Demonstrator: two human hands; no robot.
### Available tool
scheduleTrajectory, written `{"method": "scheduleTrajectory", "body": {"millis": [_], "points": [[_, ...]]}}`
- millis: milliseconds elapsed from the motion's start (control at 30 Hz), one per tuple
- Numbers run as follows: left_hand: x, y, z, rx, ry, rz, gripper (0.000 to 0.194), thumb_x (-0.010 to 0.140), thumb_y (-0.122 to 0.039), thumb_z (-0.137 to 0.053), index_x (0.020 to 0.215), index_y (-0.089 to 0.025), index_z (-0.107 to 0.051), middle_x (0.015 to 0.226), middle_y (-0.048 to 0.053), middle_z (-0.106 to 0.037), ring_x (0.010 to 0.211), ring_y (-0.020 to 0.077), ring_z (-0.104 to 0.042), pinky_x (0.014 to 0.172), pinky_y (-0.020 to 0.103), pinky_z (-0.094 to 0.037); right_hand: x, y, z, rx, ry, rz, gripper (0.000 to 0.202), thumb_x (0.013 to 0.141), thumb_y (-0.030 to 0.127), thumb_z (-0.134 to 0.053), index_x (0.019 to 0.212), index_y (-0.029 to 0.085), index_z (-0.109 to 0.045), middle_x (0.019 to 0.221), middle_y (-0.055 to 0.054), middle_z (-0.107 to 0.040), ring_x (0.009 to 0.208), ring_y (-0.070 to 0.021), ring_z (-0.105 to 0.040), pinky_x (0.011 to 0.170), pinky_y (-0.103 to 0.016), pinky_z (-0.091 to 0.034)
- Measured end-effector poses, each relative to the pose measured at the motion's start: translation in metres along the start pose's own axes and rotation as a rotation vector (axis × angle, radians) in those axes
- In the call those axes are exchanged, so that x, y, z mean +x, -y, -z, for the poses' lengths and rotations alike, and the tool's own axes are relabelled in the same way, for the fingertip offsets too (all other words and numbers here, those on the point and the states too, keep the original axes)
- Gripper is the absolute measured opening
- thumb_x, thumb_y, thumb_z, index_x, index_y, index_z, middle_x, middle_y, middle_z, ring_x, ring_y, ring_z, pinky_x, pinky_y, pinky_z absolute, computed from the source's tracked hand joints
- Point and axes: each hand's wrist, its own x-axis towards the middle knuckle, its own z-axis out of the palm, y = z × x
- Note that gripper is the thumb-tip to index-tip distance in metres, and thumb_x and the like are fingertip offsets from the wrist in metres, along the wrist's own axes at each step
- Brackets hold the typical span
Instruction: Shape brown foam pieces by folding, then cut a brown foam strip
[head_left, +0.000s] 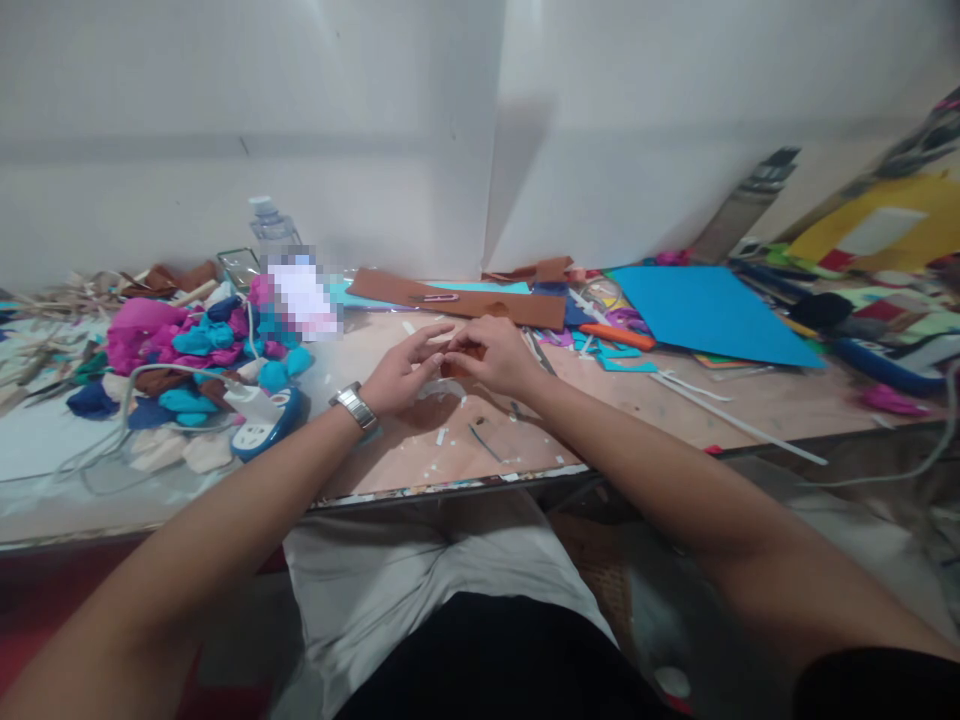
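My left hand (pixel 407 373), with a silver watch on its wrist, is closed, its thumb and fingertips meeting my right hand's over the table. My right hand (pixel 501 357) curls its fingers down from the other side. Between the two sets of fingertips is a small brown piece (pixel 466 366), mostly hidden by the fingers; its exact shape is unclear. Just behind the hands lies a long brown strip (pixel 480 302), with a small pink-handled cutter (pixel 435 297) on top of it. Small white scraps (pixel 441 436) and a thin dark sliver (pixel 484 442) lie on the tabletop in front.
To the left are crumpled pink and blue lumps (pixel 202 335), a blue-and-white power strip (pixel 262 425), a lit phone (pixel 304 298) and a bottle (pixel 271 225). Rightward lie an orange-handled tool (pixel 616 336), a blue sheet (pixel 712 315) and white strips (pixel 739 418). A wall stands behind.
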Motion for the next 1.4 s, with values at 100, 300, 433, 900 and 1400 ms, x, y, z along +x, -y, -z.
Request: {"method": "scheduleTrajectory", "body": {"millis": [100,300,433,900,1400], "points": [[0.0,-0.002,-0.001,-0.046,0.026,0.004,0.063,0.095,-0.049,-0.067,0.15,-0.024,-0.052,0.145,0.017,-0.062,0.13,0.0305,-0.064,0.104,0.043,-0.055,0.0,0.001,0.001,-0.002,-0.007,0.001,0.015,0.089,0.034,-0.074,0.081,0.021,-0.072,0.085,-0.005,-0.077,0.083,-0.0219,-0.066,0.083,-0.037,-0.043],[0.001,-0.005,0.0,-0.133,0.07,-0.031,0.065,0.095,-0.051,-0.066,0.151,-0.024,-0.049,0.146,0.015,-0.061,0.132,0.03,-0.062,0.111,0.045,-0.051,0.0,0.002,0.002,0.033,-0.02,0.018,0.021,0.085,0.04,-0.081,0.088,0.021,-0.072,0.084,-0.003,-0.075,0.081,-0.021,-0.065,0.082,-0.035,-0.043],[0.0,-0.004,-0.001,-0.15,0.046,-0.005,0.067,0.095,-0.05,-0.065,0.154,-0.025,-0.045,0.14,0.014,-0.066,0.127,0.028,-0.065,0.107,0.042,-0.053,0.0,0.001,0.0,0.013,-0.042,0.081,0.022,0.087,0.044,-0.079,0.093,0.023,-0.076,0.096,-0.006,-0.075,0.096,-0.0243,-0.064,0.093,-0.04,-0.042],[0.002,-0.007,0.002,0.038,-0.118,-0.015,0.048,0.091,-0.045,-0.071,0.132,-0.022,-0.062,0.109,0.008,-0.07,0.1,0.0196,-0.068,0.089,0.033,-0.057,0.001,0.002,0.002,-0.004,-0.019,0.068,0.016,0.089,0.038,-0.078,0.093,0.023,-0.073,0.096,-0.005,-0.076,0.101,-0.0261,-0.066,0.097,-0.043,-0.038],[0.003,-0.01,0.0,0.016,-0.093,-0.046,0.04,0.098,-0.043,-0.062,0.129,-0.019,-0.062,0.115,0.011,-0.073,0.103,0.0216,-0.07,0.09,0.034,-0.057,-0.002,0.003,0.004,0.019,-0.021,0.096,0.016,0.093,0.036,-0.067,0.092,0.02,-0.067,0.092,-0.004,-0.075,0.092,-0.0228,-0.067,0.095,-0.04,-0.036]]}}
